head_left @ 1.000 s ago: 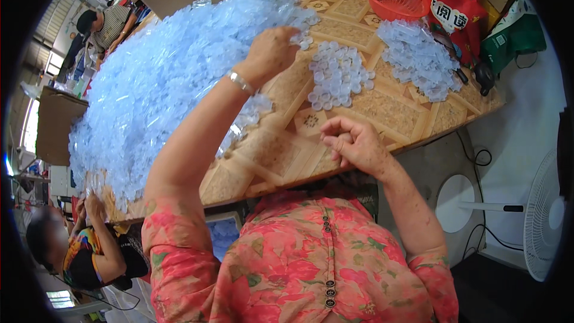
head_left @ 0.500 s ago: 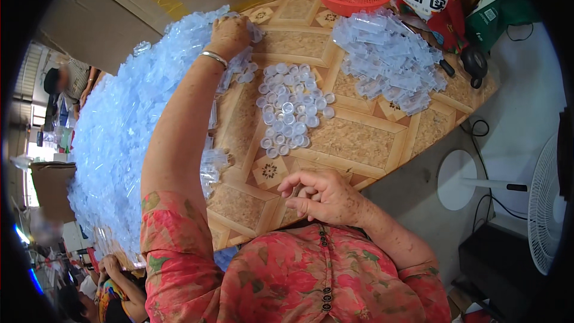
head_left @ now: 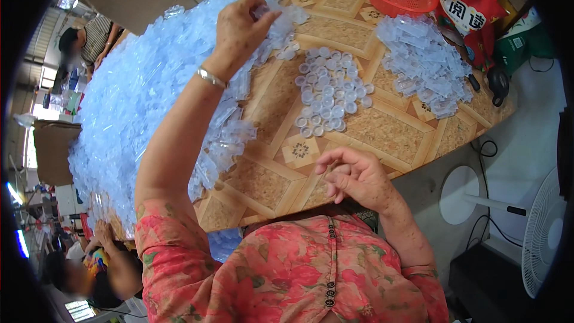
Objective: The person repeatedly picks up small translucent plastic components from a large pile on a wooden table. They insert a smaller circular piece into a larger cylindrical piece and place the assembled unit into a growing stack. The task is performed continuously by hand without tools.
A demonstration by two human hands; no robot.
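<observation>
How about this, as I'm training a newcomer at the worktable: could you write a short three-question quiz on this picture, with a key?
1. True or false: the bracelet is on the same arm as the right hand.

2. Which lie between the large heap and the small heap of pale plastic pieces?
A) a fan
B) round clear pieces
C) a red bag

3. Fill in the colour: the basket at the far side of the table is ____.

Key:
1. False; it is on the wrist of the left hand.
2. B
3. Red
</observation>
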